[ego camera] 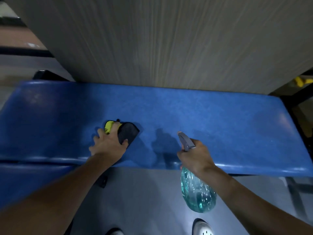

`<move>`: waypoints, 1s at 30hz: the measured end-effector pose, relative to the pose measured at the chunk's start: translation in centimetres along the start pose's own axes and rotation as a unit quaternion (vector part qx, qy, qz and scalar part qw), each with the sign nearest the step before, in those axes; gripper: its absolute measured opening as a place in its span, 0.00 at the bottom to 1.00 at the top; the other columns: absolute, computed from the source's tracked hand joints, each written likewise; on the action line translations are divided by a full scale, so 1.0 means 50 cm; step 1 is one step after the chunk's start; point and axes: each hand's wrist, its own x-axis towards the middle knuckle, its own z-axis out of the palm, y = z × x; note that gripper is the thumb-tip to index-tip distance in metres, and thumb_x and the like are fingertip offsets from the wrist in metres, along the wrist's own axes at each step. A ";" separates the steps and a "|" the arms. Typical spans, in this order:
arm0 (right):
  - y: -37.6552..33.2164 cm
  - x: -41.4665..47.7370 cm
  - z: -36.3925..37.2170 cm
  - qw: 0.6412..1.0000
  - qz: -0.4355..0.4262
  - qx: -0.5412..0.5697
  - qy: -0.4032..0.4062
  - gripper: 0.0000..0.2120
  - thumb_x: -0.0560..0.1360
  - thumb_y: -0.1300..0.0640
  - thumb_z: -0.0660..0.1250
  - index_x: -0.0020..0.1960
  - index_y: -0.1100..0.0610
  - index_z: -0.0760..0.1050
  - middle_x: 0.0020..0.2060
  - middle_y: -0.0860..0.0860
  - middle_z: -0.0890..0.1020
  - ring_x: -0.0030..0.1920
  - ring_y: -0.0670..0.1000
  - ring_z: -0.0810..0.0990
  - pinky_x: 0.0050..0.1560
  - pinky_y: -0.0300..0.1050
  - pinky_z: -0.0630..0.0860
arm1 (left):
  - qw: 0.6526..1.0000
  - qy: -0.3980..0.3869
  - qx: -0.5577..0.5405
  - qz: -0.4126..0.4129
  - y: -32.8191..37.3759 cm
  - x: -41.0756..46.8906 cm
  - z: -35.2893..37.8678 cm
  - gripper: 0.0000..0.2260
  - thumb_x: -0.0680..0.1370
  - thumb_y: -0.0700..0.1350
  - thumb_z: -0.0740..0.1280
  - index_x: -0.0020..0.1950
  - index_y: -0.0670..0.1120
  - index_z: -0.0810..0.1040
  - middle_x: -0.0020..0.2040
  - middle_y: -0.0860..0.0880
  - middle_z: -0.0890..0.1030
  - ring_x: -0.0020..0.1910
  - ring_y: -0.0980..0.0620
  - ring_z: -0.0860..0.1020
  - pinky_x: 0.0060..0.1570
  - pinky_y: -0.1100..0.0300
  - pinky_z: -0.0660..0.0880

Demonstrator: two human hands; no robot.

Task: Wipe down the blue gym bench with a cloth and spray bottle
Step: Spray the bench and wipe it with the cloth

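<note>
1. Pressing flat on the cloth (128, 135), the left hand (108, 145) is shown with its fingers spread and nearly straight. The cloth is pinned under palm and fingers, not bunched in a fist.
2. The cloth is seen folded, dark grey with a yellow face exposed at its far corner. It lies on the top of the blue desk (220, 116), a little left of the middle.
3. The right hand (197, 157) is curled round the neck of the spray bottle (197, 192). The grey trigger head is aimed forward over the near edge of the desk. The clear body, filled with bluish liquid, hangs below that edge, above the floor (144, 200).
4. The desk runs across the whole view and is backed by a pale wood-grain panel (152, 39). A second blue pad (30, 180) adjoins it at the lower left.
5. The step in hand is judged to be the wiping stroke, with the bottle held ready for more spray. Whether the padding is wet cannot be told.
6. For the next move, even downward pressure would be needed as the cloth is drawn along the desk. The nozzle would have to be kept pointed at the padding and away from the left hand.
7. No brand, label or legible writing can be made out on bottle, cloth or desk.
</note>
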 end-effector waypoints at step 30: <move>-0.273 -0.048 0.393 0.978 -0.099 -0.087 -0.159 0.08 0.73 0.61 0.66 0.52 0.58 0.76 0.40 0.48 0.77 0.34 0.56 0.86 0.50 0.50 0.80 | 0.971 0.071 -0.170 -0.153 -0.406 0.010 -0.106 0.31 0.78 0.58 0.66 0.77 0.60 0.55 0.65 0.39 0.64 0.61 0.32 0.70 0.54 0.40 0.73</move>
